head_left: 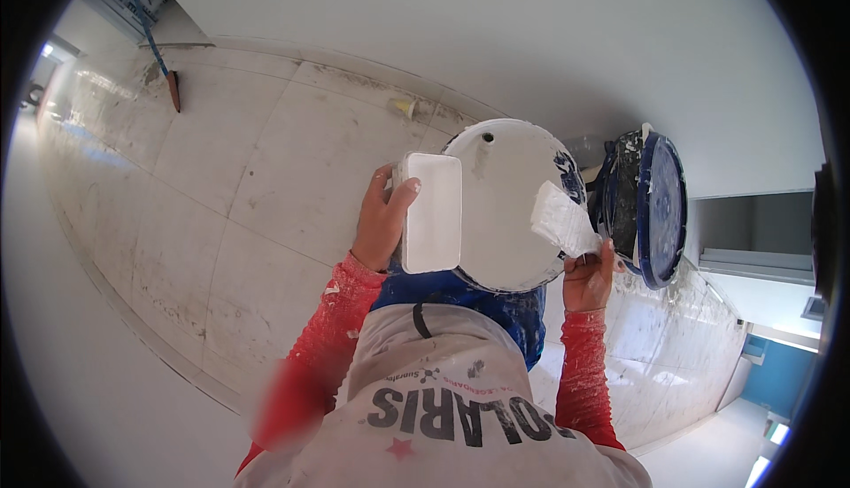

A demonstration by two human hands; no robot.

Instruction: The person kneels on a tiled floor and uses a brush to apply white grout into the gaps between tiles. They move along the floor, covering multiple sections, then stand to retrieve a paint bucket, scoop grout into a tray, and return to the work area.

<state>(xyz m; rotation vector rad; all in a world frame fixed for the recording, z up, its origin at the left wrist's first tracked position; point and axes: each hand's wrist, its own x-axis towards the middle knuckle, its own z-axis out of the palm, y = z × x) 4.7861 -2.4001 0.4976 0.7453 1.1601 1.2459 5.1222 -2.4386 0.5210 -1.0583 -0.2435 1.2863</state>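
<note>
My left hand (382, 222) grips the side of a white rectangular plastic tub (432, 213), thumb over its rim. The inside of the tub looks white, and I cannot tell how much compound lies in it. In front of me stands a large round bucket (496, 222) of off-white wall compound, its rim smeared white and dark blue. The tub overlaps the bucket's left edge. At the bucket's right edge my right hand (590, 281) is closed around a putty knife (565, 220). White compound coats its broad blade, which is over the bucket.
To the right, close to the wall (496, 27), is a dark bucket with a blue lid (664, 209), spattered white. A small yellowish cup (405, 108) lies on the stained tile floor (257, 160). At the far left a long-handled tool (159, 58) leans.
</note>
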